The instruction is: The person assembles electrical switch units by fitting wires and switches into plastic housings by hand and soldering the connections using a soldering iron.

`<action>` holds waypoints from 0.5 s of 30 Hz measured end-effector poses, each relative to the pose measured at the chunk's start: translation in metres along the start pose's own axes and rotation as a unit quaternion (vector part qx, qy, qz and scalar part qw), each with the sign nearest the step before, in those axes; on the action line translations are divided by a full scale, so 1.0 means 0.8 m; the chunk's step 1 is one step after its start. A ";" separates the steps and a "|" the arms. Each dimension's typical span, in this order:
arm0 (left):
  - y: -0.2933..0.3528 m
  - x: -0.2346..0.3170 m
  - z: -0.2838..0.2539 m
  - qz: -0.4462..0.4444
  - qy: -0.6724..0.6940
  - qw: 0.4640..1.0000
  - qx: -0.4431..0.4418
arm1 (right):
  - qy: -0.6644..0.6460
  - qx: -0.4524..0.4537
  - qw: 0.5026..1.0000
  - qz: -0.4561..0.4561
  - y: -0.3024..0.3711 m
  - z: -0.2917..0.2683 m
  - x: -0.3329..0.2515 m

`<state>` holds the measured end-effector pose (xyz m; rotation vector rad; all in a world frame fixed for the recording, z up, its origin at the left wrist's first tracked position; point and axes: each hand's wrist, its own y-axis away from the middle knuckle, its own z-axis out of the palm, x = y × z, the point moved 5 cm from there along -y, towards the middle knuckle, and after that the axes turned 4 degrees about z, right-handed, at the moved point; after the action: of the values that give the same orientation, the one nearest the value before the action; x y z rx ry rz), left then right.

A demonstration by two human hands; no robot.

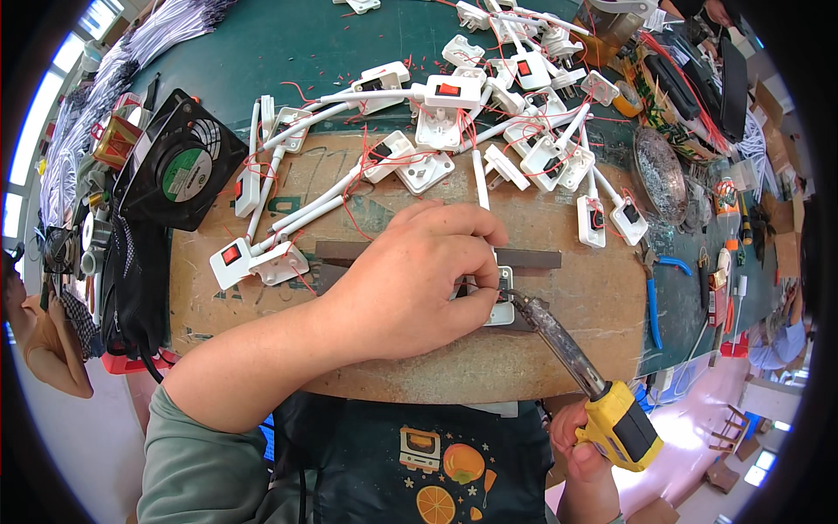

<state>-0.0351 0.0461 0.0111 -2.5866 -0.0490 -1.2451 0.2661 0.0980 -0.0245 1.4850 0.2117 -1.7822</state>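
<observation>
My left hand [428, 275] reaches across the work board, thumb and fingers pinched together over a white plastic plug housing [502, 313]. Whatever is in the pinch is mostly hidden; something thin and dark shows between the fingers. In my right hand [580, 441] is a soldering iron [624, 428] with a yellow and black handle. Its dark tip touches or nearly touches the housing's right side, beside my left fingertips. A white tube [481, 182] runs from behind the hand toward the far side. Dark flat bars [532, 259] lie under and behind the housing.
A heap of white plug and switch housings [449, 92] with red wires covers the board's far side. On the left stands a black fan [182, 162]. Blue-handled pliers [653, 301] and a metal dish [659, 175] lie right. A person [52, 332] sits far left.
</observation>
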 end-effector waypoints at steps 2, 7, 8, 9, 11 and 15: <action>0.000 0.000 -0.001 0.001 -0.002 1.000 0.000 | -0.001 -0.002 1.000 0.003 0.001 -0.001 0.001; 0.000 0.000 -0.001 0.003 -0.001 1.000 0.002 | -0.007 -0.021 1.000 0.010 0.001 -0.005 0.001; 0.000 0.000 -0.001 0.003 -0.001 1.000 0.002 | 0.016 -0.042 0.999 -0.007 0.002 -0.007 0.002; 0.000 0.000 -0.001 0.004 -0.001 1.000 0.003 | 0.039 -0.063 0.997 -0.024 0.002 -0.007 0.002; 0.000 0.000 -0.001 0.003 -0.002 1.000 0.003 | 0.029 -0.029 0.999 -0.007 0.003 -0.004 0.000; 0.000 0.000 -0.002 0.003 0.001 1.000 0.002 | 0.038 -0.066 0.997 -0.011 0.006 -0.016 0.010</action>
<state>-0.0361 0.0458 0.0123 -2.5799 -0.0450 -1.2439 0.2784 0.0987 -0.0336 1.4616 0.3773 -1.6964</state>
